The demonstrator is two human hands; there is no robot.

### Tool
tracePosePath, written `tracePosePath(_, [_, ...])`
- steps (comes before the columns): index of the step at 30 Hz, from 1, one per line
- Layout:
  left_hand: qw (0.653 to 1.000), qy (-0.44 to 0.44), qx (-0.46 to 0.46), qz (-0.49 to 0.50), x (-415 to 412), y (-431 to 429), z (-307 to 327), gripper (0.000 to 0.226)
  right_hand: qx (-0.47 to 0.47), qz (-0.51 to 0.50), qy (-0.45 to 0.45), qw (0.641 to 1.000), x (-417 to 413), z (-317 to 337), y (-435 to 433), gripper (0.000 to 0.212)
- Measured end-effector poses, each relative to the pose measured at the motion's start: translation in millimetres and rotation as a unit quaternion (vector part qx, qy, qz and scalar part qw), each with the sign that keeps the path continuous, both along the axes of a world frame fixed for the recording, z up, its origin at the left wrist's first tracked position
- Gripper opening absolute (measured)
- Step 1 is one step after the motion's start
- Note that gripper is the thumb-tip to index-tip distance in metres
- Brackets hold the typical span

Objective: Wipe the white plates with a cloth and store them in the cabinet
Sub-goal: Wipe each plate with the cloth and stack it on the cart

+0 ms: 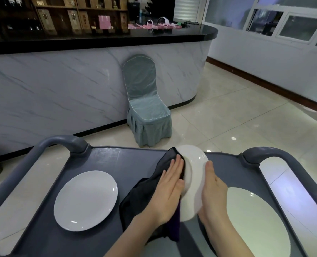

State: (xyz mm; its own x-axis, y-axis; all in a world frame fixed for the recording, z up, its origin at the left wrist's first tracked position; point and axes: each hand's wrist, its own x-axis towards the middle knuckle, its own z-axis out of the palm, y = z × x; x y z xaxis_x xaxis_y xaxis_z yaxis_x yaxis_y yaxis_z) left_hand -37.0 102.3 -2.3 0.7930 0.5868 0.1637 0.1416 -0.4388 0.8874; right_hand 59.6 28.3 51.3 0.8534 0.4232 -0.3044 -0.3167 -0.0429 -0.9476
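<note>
Bar (61, 86): a long curved unit with a marble-patterned front and black top, running across the upper half of the frame. Wooden shelves (61, 13) stand behind it at upper left. Small pink items (154, 25) sit on its top at upper centre.

Floor (237, 112): glossy pale tiles, centre right.

Cart surface (131, 164): a grey tray top with a raised rim fills the lower half of the frame. A curved grey handle rises at each far corner, one at left (61, 143) and one at right (276, 154).

Chair (144, 101): covered in grey-blue fabric, standing against the bar front at centre, beyond the cart.

Right plate (256, 219): white, lying flat on the surface at lower right, partly hidden by the right forearm.

Left plate (85, 199): white, lying flat on the surface at lower left, well apart from the hands.

Held plate (194, 175): white, raised on edge above the surface at lower centre, between the two hands, its underside turned to the left.

Cloth (141, 197): dark, bunched, lying between the left palm and the held plate's underside, with the rest hanging down to the surface.

Left hand (169, 191): fingers straight and together, the flat palm pressing the cloth against the held plate. The grip is apart.

Right hand (213, 193): grips the held plate from the right, thumb laid up along its rim. The other fingers are hidden behind the plate.
</note>
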Motion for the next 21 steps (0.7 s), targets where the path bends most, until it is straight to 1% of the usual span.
tracePosePath(3, [0.999,0.026,-0.040,0.026,-14.9,4.3,-19.6,0.051,-0.006,-0.018,-0.037,0.999,7.1,5.6,0.8,0.051])
tracePosePath(5, [0.999,0.012,-0.052,0.013,-22.9,-8.1,-24.8,0.051,0.001,-0.034,-0.053,0.998,12.5,8.5,2.1,0.052])
tracePosePath(7, [0.999,-0.002,-0.041,-0.010,-23.7,-24.1,-20.6,0.051,0.003,-0.040,-0.059,0.997,14.3,8.2,4.1,0.051])
tracePosePath(9, [0.999,-0.017,-0.022,-0.027,-15.6,-32.6,-8.4,0.051,-0.003,-0.030,-0.047,0.998,11.0,4.5,4.8,0.048])
tracePosePath(11, [0.999,-0.032,-0.020,-0.030,-5.4,-29.5,3.2,0.050,-0.009,-0.005,-0.028,1.000,3.4,-2.0,2.8,0.048])
tracePosePath(12, [0.999,-0.033,-0.028,-0.026,-2.0,-24.3,5.9,0.050,-0.007,0.007,-0.020,1.000,-0.3,-4.3,1.5,0.050])
tracePosePath(14, [0.999,-0.013,-0.050,-0.011,0.0,-9.5,1.6,0.049,-0.005,0.026,-0.028,0.999,-4.7,-5.1,-0.3,0.060])
tracePosePath(16, [0.996,0.009,-0.093,0.012,-5.8,3.5,-13.4,0.049,-0.029,0.049,-0.082,0.995,-4.8,-2.7,-1.2,0.062])
tracePosePath(19, [0.983,0.028,-0.182,0.028,-25.4,11.1,-37.2,0.045,-0.063,0.084,-0.180,0.978,0.7,-2.0,-2.2,0.045])
tracePosePath(21, [0.978,0.077,-0.184,0.065,-40.5,14.0,-45.5,0.040,-0.065,0.099,-0.236,0.964,-0.5,-2.0,-2.0,0.038])
